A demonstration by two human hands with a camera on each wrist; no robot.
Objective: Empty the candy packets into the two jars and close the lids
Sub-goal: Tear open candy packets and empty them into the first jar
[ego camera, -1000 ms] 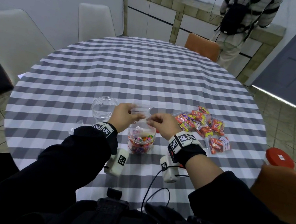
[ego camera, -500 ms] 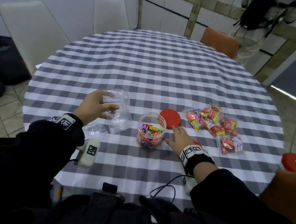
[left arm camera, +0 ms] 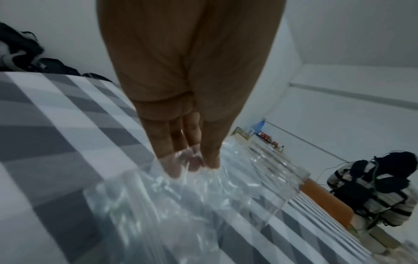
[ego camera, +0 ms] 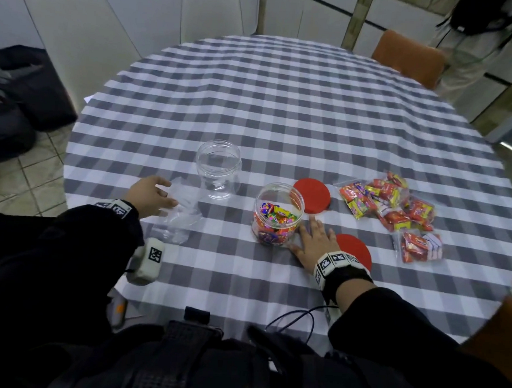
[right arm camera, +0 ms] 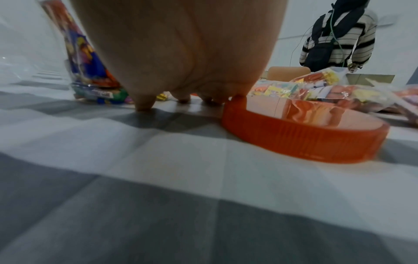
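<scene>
A clear jar [ego camera: 277, 214], partly filled with coloured candies, stands open near the table's front. An empty clear jar [ego camera: 218, 169] stands behind and to its left. My left hand [ego camera: 166, 193] lies with straight fingers on empty clear packets [ego camera: 181, 216] left of the empty jar; in the left wrist view the fingertips [left arm camera: 172, 171] show through the plastic [left arm camera: 181, 205]. My right hand [ego camera: 309, 227] rests flat on the cloth, right of the candy jar. It touches a red lid [ego camera: 354, 251] [right arm camera: 305, 135]. A second red lid [ego camera: 311, 195] lies behind. Full candy packets [ego camera: 389, 202] lie to the right.
The round table wears a grey-and-white checked cloth [ego camera: 284, 105]. White chairs [ego camera: 78, 33] stand at the far left, an orange chair [ego camera: 409, 60] at the far right. A person [ego camera: 480, 42] stands at the back counter. Dark bags [ego camera: 15, 95] lie on the floor at the left.
Both hands held a packet over the candy jar. My left hand has carried the empty packet left and down to the table. My right hand let go and dropped flat beside the jar.
</scene>
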